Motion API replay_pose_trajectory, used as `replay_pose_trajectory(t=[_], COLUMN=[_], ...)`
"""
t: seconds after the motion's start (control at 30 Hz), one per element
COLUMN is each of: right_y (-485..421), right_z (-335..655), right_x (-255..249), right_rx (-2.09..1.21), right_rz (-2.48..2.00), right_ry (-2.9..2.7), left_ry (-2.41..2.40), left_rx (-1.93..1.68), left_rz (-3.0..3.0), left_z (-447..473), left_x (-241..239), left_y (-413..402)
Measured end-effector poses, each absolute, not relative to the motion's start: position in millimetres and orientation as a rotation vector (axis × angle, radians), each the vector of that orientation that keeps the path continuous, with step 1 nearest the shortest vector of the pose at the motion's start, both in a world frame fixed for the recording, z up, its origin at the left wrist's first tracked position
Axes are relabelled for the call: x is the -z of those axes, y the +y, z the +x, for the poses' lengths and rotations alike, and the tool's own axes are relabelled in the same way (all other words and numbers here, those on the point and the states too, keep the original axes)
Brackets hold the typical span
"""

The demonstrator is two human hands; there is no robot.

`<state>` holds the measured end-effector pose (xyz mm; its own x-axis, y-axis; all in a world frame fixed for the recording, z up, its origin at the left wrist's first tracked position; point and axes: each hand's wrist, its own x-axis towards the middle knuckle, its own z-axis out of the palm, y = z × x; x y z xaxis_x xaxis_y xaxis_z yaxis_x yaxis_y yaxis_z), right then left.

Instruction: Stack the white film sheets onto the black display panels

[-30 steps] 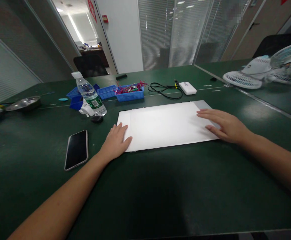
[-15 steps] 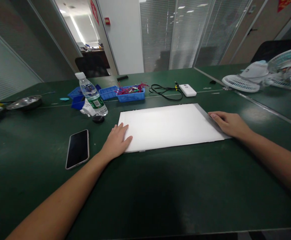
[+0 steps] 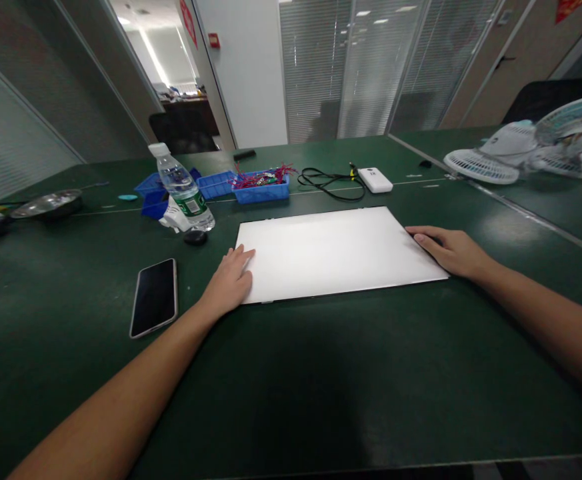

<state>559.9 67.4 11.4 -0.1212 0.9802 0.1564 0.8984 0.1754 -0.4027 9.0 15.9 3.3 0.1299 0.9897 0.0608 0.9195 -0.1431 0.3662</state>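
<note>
The left hand (image 3: 228,283) lies flat and open on the near-left corner of the white panel (image 3: 335,252), which lies flat on the green table (image 3: 291,373). The right hand (image 3: 448,252) rests open against the panel's right edge; whether its fingertips tuck under is unclear. A dark phone (image 3: 154,297) lies to the left. Farther off stand a bottle (image 3: 183,190), a blue tray (image 3: 261,192) of tangled bits too small to identify, and a fan (image 3: 575,137) cut off at the right.

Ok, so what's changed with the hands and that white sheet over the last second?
The right hand slid rightward off the top of the white sheet to rest at its right edge. The grey strip showing at that end is gone from view. The left hand stayed at the near left corner. Nothing was lifted. The phone, bottle and blue trays kept their places.
</note>
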Motion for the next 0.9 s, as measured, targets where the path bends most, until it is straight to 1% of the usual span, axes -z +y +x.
replay_pose_trajectory(t=[0.57,0.73,0.9], right_y=[64,65,67], right_z=[551,552,547], right_x=[-15,-13,-10], right_rx=[-0.325,-0.399,-0.556], right_rz=[-1.791,-1.774,-1.733], right_ry=[-2.061,-1.994,-1.807], left_ry=[1.920,1.928,1.937], left_rx=[-0.396,-0.362,-0.323], left_rz=[2.235,2.237,2.278], left_z=[14,13,14], left_x=[-1,-1,4], left_y=[14,15,15])
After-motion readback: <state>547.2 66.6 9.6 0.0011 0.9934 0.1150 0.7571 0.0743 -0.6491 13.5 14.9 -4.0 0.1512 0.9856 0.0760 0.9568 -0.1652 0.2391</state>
